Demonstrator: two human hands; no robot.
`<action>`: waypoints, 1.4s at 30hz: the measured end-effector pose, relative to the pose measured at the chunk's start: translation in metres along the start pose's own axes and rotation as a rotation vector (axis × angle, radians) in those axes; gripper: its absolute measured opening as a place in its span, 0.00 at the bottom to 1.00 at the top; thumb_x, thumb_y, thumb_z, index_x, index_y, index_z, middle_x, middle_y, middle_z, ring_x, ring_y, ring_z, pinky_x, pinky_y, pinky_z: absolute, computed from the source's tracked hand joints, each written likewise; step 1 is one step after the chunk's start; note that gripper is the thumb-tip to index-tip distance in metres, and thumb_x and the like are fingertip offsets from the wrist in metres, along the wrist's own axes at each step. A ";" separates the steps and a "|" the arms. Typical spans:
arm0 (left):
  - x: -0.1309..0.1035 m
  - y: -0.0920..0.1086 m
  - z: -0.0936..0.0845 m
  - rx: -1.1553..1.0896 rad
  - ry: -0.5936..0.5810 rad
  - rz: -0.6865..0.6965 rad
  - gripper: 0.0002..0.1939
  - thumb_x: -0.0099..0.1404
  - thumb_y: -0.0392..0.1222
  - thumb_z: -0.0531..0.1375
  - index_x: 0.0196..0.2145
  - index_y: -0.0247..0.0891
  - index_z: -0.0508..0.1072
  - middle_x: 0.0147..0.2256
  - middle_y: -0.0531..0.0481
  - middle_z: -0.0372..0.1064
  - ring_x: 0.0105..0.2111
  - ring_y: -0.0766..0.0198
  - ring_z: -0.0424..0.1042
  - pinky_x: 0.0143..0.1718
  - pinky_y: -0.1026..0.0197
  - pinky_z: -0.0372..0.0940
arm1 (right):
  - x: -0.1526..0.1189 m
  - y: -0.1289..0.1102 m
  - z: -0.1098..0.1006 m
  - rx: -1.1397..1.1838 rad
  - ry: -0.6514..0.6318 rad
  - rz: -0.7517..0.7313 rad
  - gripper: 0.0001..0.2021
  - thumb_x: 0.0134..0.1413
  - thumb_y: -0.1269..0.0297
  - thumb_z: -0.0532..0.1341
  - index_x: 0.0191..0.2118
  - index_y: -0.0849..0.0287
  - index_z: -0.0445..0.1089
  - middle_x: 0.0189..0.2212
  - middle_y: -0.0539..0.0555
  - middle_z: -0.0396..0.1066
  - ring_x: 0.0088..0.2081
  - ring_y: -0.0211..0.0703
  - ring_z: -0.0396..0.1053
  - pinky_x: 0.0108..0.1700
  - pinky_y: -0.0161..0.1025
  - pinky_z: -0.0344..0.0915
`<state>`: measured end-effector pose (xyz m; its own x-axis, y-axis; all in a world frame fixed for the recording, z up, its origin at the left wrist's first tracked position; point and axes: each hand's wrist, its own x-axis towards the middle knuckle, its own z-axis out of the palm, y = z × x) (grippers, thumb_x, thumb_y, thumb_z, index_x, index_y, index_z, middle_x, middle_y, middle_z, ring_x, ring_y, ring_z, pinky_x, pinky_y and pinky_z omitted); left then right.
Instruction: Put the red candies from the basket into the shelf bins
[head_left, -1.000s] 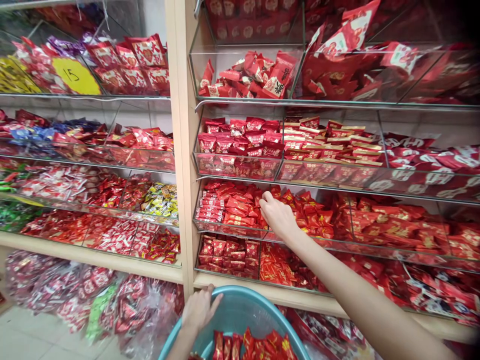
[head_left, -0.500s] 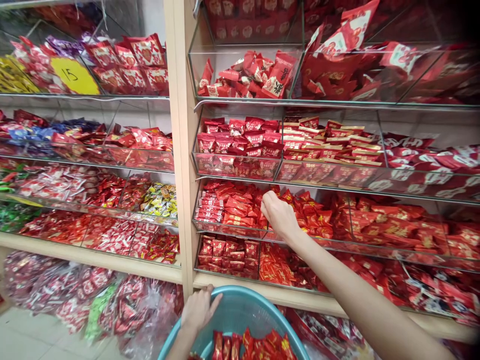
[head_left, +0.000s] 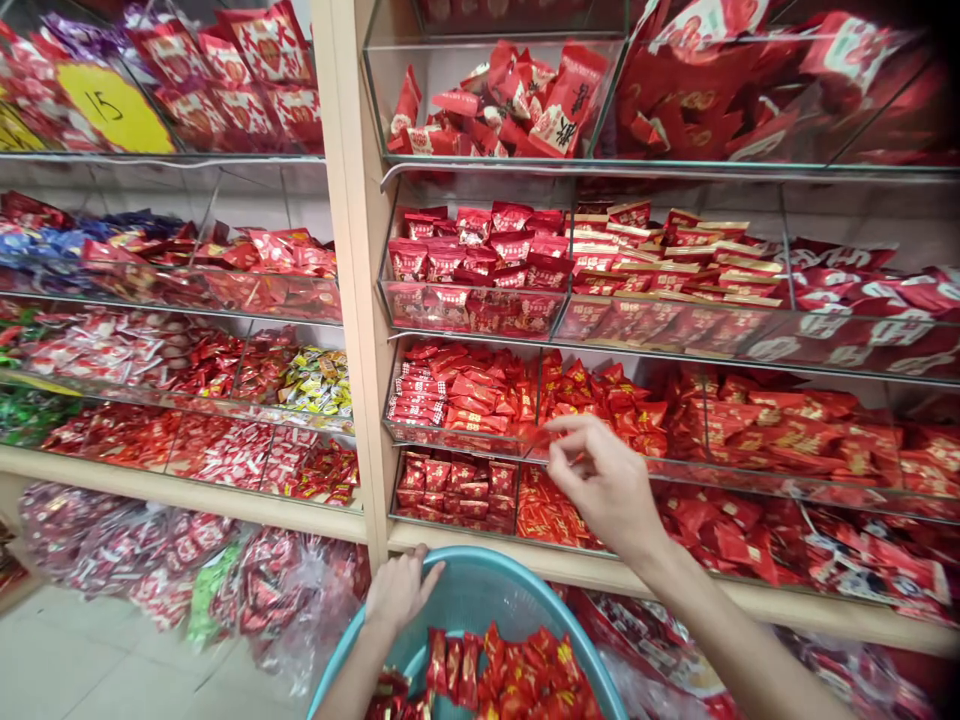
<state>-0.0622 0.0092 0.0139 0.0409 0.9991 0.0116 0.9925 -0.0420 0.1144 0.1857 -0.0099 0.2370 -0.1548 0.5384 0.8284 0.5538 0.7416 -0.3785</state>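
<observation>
My left hand [head_left: 399,598] grips the rim of a blue-green plastic basin [head_left: 517,570] at the bottom, thumb over the inside edge. Red wrapped candies [head_left: 525,665] lie in the basin in separate heaps. Above and to the right of the basin, my right hand [head_left: 604,480] is in front of the lower shelves, its thumb and fingers pinched. A red blur at the fingertips looks like a small wrapped candy [head_left: 534,440]. Behind it, compartments with red candies [head_left: 607,400] stand behind a clear front panel.
Glass-fronted shelves [head_left: 645,350] full of mostly red packets rise ahead. A wooden upright [head_left: 352,300] divides them from the left shelves, where a yellow price card [head_left: 112,108] reads 15. Plastic bags of packets [head_left: 262,590] lie on the tiled floor [head_left: 82,640] below.
My right hand has come down and back from the candy compartment, over the shelf's front panel. My left hand keeps its hold on the basin. The view has tilted slightly downward.
</observation>
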 end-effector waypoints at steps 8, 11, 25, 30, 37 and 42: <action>0.000 0.002 -0.001 0.007 0.002 -0.005 0.29 0.65 0.59 0.37 0.50 0.38 0.63 0.39 0.40 0.72 0.39 0.54 0.72 0.38 0.57 0.63 | -0.136 0.053 0.086 0.412 -0.641 0.633 0.08 0.53 0.59 0.54 0.27 0.57 0.58 0.20 0.46 0.65 0.17 0.32 0.61 0.17 0.29 0.54; -0.001 0.004 -0.003 0.004 -0.001 -0.008 0.30 0.65 0.59 0.37 0.51 0.37 0.63 0.40 0.40 0.72 0.39 0.53 0.72 0.38 0.57 0.63 | -0.171 0.072 0.115 0.358 -0.739 0.712 0.10 0.50 0.57 0.56 0.25 0.57 0.58 0.12 0.43 0.60 0.15 0.33 0.59 0.17 0.29 0.51; -0.001 0.003 -0.002 -0.011 0.022 0.009 0.29 0.64 0.60 0.36 0.48 0.39 0.64 0.41 0.42 0.71 0.39 0.54 0.73 0.37 0.57 0.64 | -0.208 0.091 0.180 0.219 -0.971 0.733 0.03 0.44 0.73 0.55 0.24 0.61 0.65 0.14 0.44 0.63 0.17 0.33 0.63 0.19 0.28 0.56; 0.000 0.002 0.000 0.006 0.033 0.023 0.30 0.64 0.60 0.36 0.48 0.39 0.64 0.40 0.41 0.72 0.38 0.54 0.73 0.36 0.58 0.64 | -0.206 0.089 0.163 0.041 -0.985 0.589 0.08 0.47 0.72 0.55 0.34 0.60 0.70 0.31 0.53 0.73 0.36 0.42 0.70 0.38 0.36 0.63; -0.001 0.004 -0.002 0.027 0.022 0.010 0.29 0.65 0.59 0.36 0.48 0.39 0.64 0.39 0.41 0.72 0.38 0.55 0.73 0.37 0.57 0.64 | -0.203 0.093 0.140 -0.143 -1.231 0.484 0.22 0.29 0.69 0.68 0.39 0.57 0.72 0.38 0.55 0.72 0.40 0.52 0.69 0.41 0.41 0.64; -0.001 0.004 -0.003 0.021 0.015 0.005 0.29 0.65 0.59 0.36 0.48 0.39 0.64 0.40 0.40 0.72 0.38 0.55 0.73 0.38 0.57 0.64 | -0.199 0.092 0.139 -0.235 -1.275 0.429 0.22 0.35 0.72 0.65 0.43 0.59 0.70 0.44 0.58 0.70 0.43 0.52 0.68 0.43 0.40 0.63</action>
<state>-0.0584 0.0078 0.0172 0.0440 0.9987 0.0273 0.9945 -0.0463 0.0939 0.1538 0.0071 -0.0202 -0.5070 0.7936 -0.3364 0.8537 0.4086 -0.3229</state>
